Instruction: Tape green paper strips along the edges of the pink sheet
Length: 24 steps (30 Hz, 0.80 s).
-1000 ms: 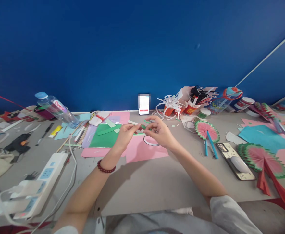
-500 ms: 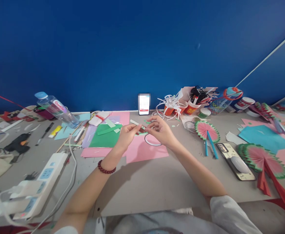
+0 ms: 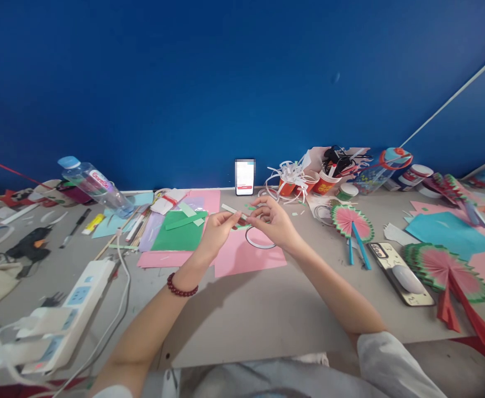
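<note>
Where the two forearms meet above the middle of the table (image 3: 242, 315), one item is in hand: a folded paper piece (image 3: 240, 219), red and green, with a pale strip jutting out toward the upper left. It is small and partly hidden by the fingers.

- Left hand (image 3: 215, 229): thumb and fingers pinched closed on the near-left end of the piece. The grip looks meant to steady it. A dark red bead bracelet (image 3: 180, 287) sits on the wrist.
- Right hand (image 3: 274, 224): fingertips closed narrowly on the opposite end, with the other fingers curled loosely. Holding both ends clear of the surface probably keeps the folds tight and in plain sight.
- Directly beneath: a pink sheet (image 3: 242, 257) with a thin tape ring (image 3: 259, 241) lying on it, just under the right hand and probably kept within easy reach.
- Left of that: a green sheet (image 3: 178, 232) overlapping the pink one, with offcuts on top.
- Back edge: a phone (image 3: 244, 177) propped upright against the blue wall, screen lit and facing the person.
- Right side: finished paper fans (image 3: 352, 221) (image 3: 441, 265) laid flat — well apart from the hands.
- Left side: a water bottle (image 3: 93, 185), a glue gun (image 3: 31, 246) and a power strip (image 3: 74, 304), all at the margin.
</note>
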Available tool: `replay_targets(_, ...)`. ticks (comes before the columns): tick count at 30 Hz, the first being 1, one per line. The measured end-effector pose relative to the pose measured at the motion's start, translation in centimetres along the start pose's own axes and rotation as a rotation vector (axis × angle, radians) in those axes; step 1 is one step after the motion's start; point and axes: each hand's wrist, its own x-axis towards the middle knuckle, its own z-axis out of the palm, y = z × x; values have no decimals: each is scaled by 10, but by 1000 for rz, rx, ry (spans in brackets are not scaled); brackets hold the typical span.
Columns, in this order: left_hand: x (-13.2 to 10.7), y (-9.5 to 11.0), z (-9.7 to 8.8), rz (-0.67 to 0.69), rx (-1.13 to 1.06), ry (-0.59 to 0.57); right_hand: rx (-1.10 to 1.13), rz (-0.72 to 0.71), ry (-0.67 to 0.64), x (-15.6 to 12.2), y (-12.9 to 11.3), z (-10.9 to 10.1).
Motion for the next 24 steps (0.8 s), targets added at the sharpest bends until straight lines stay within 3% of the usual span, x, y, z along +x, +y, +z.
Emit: replay_targets(24, -3, 2, 1, -7, 11, -8, -64, -36, 6, -2, 0, -2)
